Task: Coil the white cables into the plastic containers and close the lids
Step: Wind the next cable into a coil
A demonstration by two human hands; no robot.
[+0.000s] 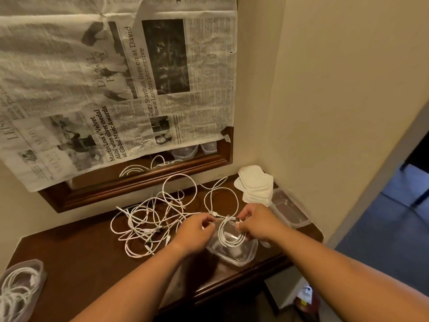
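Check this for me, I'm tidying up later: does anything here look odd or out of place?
Yes. A newspaper covers most of the wall mirror, one lower corner torn. Loose white cables sprawl tangled across the table, beside the hands coiling one over an open container.

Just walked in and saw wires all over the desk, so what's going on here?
A person is packing white cables into plastic containers. Both hands, left hand and right hand, hold a coiled cable over an open container on the desk. A tangle of loose cables lies to the left, still unsorted. Lids are stacked near the corner beside another empty container. At far left, one container already holds cables.
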